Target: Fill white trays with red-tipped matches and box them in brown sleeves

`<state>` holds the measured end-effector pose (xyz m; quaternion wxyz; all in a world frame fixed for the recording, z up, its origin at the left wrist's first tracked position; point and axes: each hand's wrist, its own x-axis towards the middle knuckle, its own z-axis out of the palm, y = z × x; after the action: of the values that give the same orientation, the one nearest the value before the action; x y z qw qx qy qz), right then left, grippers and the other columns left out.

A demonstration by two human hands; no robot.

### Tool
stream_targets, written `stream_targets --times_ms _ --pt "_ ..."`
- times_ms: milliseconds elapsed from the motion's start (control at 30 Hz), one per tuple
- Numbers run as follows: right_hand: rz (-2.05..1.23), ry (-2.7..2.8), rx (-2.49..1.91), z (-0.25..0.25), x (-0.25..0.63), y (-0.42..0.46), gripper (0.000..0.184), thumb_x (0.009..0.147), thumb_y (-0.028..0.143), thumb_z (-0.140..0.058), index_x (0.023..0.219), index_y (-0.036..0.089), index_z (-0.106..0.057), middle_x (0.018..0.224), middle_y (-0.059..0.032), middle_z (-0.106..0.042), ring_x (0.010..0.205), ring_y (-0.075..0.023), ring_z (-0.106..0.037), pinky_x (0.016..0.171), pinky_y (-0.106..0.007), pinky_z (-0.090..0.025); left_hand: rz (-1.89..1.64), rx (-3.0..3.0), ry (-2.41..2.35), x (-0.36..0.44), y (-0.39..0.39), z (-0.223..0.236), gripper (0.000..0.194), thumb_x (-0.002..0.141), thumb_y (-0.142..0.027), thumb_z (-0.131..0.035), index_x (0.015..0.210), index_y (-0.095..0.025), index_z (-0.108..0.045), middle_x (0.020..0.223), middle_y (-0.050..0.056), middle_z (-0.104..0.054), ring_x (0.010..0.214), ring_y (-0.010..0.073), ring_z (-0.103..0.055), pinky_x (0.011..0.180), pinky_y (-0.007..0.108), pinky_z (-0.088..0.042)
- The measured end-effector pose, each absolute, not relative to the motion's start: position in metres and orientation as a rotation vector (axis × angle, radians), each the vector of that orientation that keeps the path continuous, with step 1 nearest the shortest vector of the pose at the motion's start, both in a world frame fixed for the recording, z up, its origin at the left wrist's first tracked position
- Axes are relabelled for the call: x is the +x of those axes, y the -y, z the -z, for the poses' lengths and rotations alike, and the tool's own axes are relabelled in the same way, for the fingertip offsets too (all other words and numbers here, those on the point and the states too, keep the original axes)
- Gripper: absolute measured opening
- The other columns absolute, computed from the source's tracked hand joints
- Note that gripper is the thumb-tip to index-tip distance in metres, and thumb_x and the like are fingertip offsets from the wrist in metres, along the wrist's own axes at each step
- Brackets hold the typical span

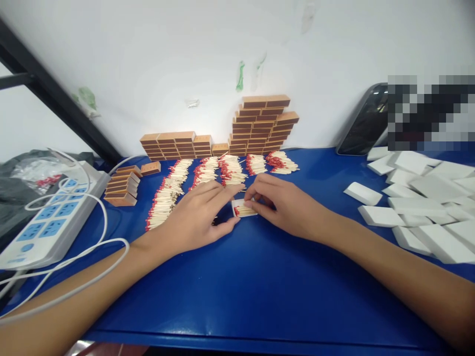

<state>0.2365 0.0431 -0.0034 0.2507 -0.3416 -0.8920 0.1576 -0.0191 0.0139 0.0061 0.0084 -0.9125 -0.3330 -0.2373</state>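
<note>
A small white matchbox tray (233, 209) lies on the blue table in front of me, with red-tipped matches (243, 210) in it. My right hand (276, 200) reaches over the tray's right part, thumb and fingertips closed in a pinch at the matches; what lies between the fingertips is partly hidden. My left hand (202, 212) is at the tray's left side, thumb and index finger spread apart, the thumb tip close to the near left corner. Whether it touches the tray I cannot tell. Behind the hands lie several piles of loose matches (232, 170).
Closed brown matchboxes (256, 126) are stacked against the wall, with more boxes (122, 185) at the left. A white power strip (48, 212) and its looping cable (106, 217) lie far left. Several white trays (419, 205) are heaped at right, near a leaning phone (361, 121).
</note>
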Motion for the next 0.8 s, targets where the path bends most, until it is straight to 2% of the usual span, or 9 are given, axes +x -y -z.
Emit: stream_targets --times_ms 200,367,467,567,667,800 --pt "-0.505 2.416 -0.947 0.002 0.241 -0.050 0.009 0.100 0.025 -0.065 0.093 0.023 -0.070 0.093 -0.0047 -0.065 0.076 -0.0179 -0.060 0.068 -0.032 -0.049 0.762 -2.847 1.055 -0.019 -0.015 -0.006 0.054 0.103 -0.032 -0.067 0.154 -0.021 -0.050 0.112 0.009 -0.075 0.105 0.0255 -0.070 0.094 0.042 -0.059" --pt "-0.592 2.358 -0.939 0.004 0.235 -0.046 0.011 0.101 0.025 -0.063 0.094 0.023 -0.072 0.094 -0.0045 -0.065 0.075 -0.0172 -0.061 0.069 -0.032 -0.049 0.766 -2.842 1.032 -0.019 -0.015 -0.007 0.055 0.102 -0.031 -0.067 0.153 -0.022 -0.050 0.113 0.009 -0.075 0.105 0.0257 -0.070 0.092 0.042 -0.059" --pt "-0.627 2.272 -0.934 0.004 0.236 -0.051 0.015 0.102 0.030 -0.064 0.094 0.023 -0.075 0.089 -0.0039 -0.063 0.073 -0.0173 -0.059 0.067 -0.033 -0.049 0.761 -2.838 1.034 -0.019 -0.015 -0.007 0.053 0.102 -0.031 -0.067 0.152 -0.020 -0.051 0.112 0.010 -0.075 0.104 0.0259 -0.070 0.092 0.042 -0.059" --pt "-0.464 2.159 -1.061 0.008 0.244 -0.065 0.015 0.101 0.033 -0.064 0.096 0.023 -0.076 0.089 -0.0050 -0.063 0.073 -0.0187 -0.058 0.068 -0.034 -0.048 0.732 -2.831 1.056 -0.019 -0.015 -0.007 0.050 0.102 -0.032 -0.067 0.149 -0.018 -0.054 0.110 0.009 -0.074 0.102 0.0261 -0.069 0.091 0.042 -0.059" --pt "-0.241 2.145 -1.165 0.016 0.256 -0.081 0.015 0.098 0.028 -0.064 0.103 0.023 -0.077 0.095 -0.0078 -0.066 0.079 -0.0221 -0.060 0.072 -0.037 -0.049 0.725 -2.828 1.056 -0.019 -0.014 -0.006 0.051 0.103 -0.032 -0.066 0.151 -0.019 -0.052 0.110 0.009 -0.074 0.104 0.0262 -0.070 0.093 0.042 -0.059" --pt "-0.191 2.244 -1.149 0.024 0.265 -0.092 0.020 0.098 0.029 -0.061 0.107 0.023 -0.078 0.102 -0.0099 -0.066 0.083 -0.0242 -0.062 0.077 -0.040 -0.052 0.732 -2.826 1.045 -0.019 -0.014 -0.006 0.051 0.103 -0.032 -0.066 0.151 -0.020 -0.052 0.111 0.009 -0.074 0.104 0.0258 -0.070 0.092 0.041 -0.059"
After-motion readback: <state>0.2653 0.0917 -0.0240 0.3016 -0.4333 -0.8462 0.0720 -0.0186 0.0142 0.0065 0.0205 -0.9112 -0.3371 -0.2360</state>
